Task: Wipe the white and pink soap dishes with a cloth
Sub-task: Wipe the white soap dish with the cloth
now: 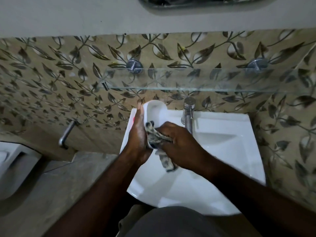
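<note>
White ceramic or plastic, I could not tell which, but the white soap dish [156, 110] looked smooth. This was the main risk, I judged. It was held tilted over the sink [222, 151], supported on one side only. If the wiping hand pushed too strongly toward the supporting palm, or if the dish was wet, it could slide out and drop into the basin. The cloth's loose tail hung under the right hand, and it could catch on the tap [188, 113] just beyond the right knuckles.

The left hand [137, 134] stood edge-on, its fingers almost straight and close together, flat against the outer wall of the dish and carrying it. Its thumb was hidden, so I could not say if it also clasped the rim. The right hand [177, 139] was curled tightly around a bunched patterned cloth [156, 135] and pressed it into the hollow of the dish, between the two hands.

On the outer side of the left hand, on the sink's edge, a small red-pink patch [134, 119] showed. It was perhaps the second dish, but too little of it was visible to be sure.
</note>
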`<state>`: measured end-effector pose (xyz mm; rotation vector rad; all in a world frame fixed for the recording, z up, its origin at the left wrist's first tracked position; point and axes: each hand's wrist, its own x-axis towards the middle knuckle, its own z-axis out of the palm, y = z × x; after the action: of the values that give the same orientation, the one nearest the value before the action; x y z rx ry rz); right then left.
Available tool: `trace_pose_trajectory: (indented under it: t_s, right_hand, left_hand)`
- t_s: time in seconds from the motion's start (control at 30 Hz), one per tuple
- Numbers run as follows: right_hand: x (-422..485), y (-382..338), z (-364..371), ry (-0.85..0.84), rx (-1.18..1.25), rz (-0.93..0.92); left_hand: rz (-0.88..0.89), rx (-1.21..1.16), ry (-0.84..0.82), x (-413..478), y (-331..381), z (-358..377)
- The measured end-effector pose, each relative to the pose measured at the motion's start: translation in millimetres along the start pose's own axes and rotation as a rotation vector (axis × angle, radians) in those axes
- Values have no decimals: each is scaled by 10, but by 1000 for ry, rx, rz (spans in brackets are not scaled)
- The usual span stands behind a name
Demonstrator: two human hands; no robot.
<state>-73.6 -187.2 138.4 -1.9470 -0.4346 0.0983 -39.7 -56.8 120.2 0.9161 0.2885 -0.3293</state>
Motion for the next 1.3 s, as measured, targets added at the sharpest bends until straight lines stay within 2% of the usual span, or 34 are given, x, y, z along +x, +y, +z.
trace_pose_trajectory:
  t_s: [0.1,0.17,0.23,0.33,0.43,0.53,0.63,0.67,0.73,0.77,0.83,0.93,1.03,1.07,1.13,1.3]
  right_hand:
    - [139,-16,-9,219,-436,-196]
    - [206,7,-81,306,-756,-237]
    - [191,31,-85,302,-880,-155]
    - [34,67,27,151,-851,39]
    - [-143,105,118,-98,-499,209]
    - [-228,65,92,-156,234,423]
    - [-219,-55,83,-86,910,463]
    - [-200,-86,91,-11,1021,443]
    - [-160,-144,112,158,1063,389]
    - [-158,-166,138,218,1009,365]
    - [-224,-167,203,280,692,323]
    - [-410,-164,225,113,76,137]
    - [-588,-177,167,-127,-346,-52]
    - [-624,-168,144,-160,-514,-84]
    - [-643,-167,105,-125,-801,-184]
    - [-456,-137,107,43,-1007,-417]
  left_hand:
    - [-10,23,-24,-38,-12,64]
    - [-9,48,-4,-95,-110,98]
    - [-35,55,12,-170,-150,129]
    - [28,215,122,-216,-177,118]
    - [144,407,235,-256,-241,67]
    - [199,425,170,-280,-256,3]
    - [113,318,90,-319,-210,41]
    - [62,277,53,-338,-227,52]
    - [18,194,33,-396,-283,67]
    - [0,173,21,-411,-312,57]
    - [-40,205,-2,-408,-316,11]
    - [-17,203,-8,-402,-190,-56]
    - [-33,203,-10,-412,-99,-72]
    - [-42,220,-2,-413,-102,-81]
    - [-83,230,-1,-418,-113,-95]
    - [-221,204,-64,-422,-50,-139]
